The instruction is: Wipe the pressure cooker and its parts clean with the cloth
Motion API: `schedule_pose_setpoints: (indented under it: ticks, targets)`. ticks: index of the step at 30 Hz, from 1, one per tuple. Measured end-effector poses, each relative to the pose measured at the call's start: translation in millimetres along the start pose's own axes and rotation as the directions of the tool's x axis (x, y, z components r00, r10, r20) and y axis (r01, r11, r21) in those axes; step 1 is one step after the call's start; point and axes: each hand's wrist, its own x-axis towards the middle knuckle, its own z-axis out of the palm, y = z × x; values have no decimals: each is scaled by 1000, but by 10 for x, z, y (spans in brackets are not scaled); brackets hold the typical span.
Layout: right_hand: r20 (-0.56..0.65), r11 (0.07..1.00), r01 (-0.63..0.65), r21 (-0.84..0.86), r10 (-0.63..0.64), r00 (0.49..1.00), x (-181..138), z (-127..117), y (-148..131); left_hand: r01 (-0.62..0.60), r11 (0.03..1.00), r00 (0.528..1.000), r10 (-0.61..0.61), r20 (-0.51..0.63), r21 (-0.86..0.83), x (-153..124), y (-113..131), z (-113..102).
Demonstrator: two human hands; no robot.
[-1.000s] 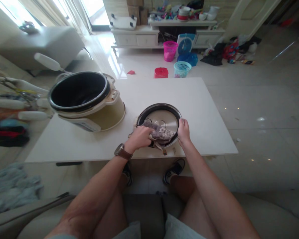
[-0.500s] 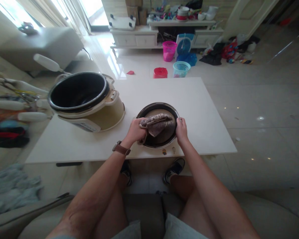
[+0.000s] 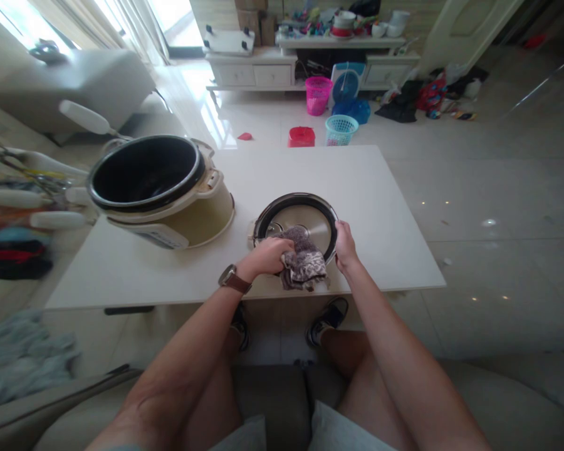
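A round cooker lid (image 3: pixel 317 219) lies with its metal inner side up on the white table, a dark ring running around its edge. My left hand (image 3: pixel 270 255) is closed on a patterned brown cloth (image 3: pixel 304 260), which drapes over the lid's near rim. At the lid's right edge, my right hand (image 3: pixel 345 244) grips the rim with its fingers wrapped round it. To the left stands a white pressure cooker (image 3: pixel 202 216) with its dark inner pot (image 3: pixel 150 172) uncovered.
The white table (image 3: pixel 357 188) reaches out on both sides of the lid. Several white-handled things (image 3: pixel 56 219) lie at the far left. Beyond the table, a red stool (image 3: pixel 301 136), a teal basket (image 3: pixel 341 130) and a pink basket (image 3: pixel 318 95) stand on the floor.
My left hand has drawn the cloth from the lid's middle toward the near rim, baring the metal inner surface. My right hand stays on the right edge.
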Motion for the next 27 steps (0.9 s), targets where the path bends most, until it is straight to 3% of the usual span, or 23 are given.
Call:
schedule_pose_setpoints:
  ticks: [3,5,7,8,9,14,16,19,24,27]
  targets:
    - [-8,998,-54,9,54,999,-16,-3,-14,58,989,963,-91,-254,-135,-14,-76,-103]
    - [-11,998,-65,-2,65,998,-14,0,-17,102,976,847,-186,-498,-190,0,-79,-125]
    - [-19,996,-81,-22,81,997,-7,5,-17,150,967,706,-250,-662,-205,32,-68,-105]
    - [-23,996,-87,-33,86,996,-4,8,-16,163,966,667,-258,-699,-201,57,-65,-78]
    - [-24,995,-88,-42,87,996,-2,11,-15,166,967,659,-254,-708,-192,87,-65,-40]
    - [-6,996,16,-84,-16,1000,-42,27,-6,198,965,810,-261,-526,-173,318,-77,274]
    - [-16,994,53,-98,-55,998,-65,36,3,214,953,821,-295,-489,-215,407,-38,399]
    - [-62,997,35,-74,-40,997,-58,32,22,143,938,832,-287,-475,-316,470,57,507]
    - [-208,999,-29,15,31,978,86,-97,21,40,955,946,-130,-295,-293,396,106,431]
    - [-309,999,-36,13,38,950,188,-206,13,-2,931,969,-88,-231,-366,356,29,321]
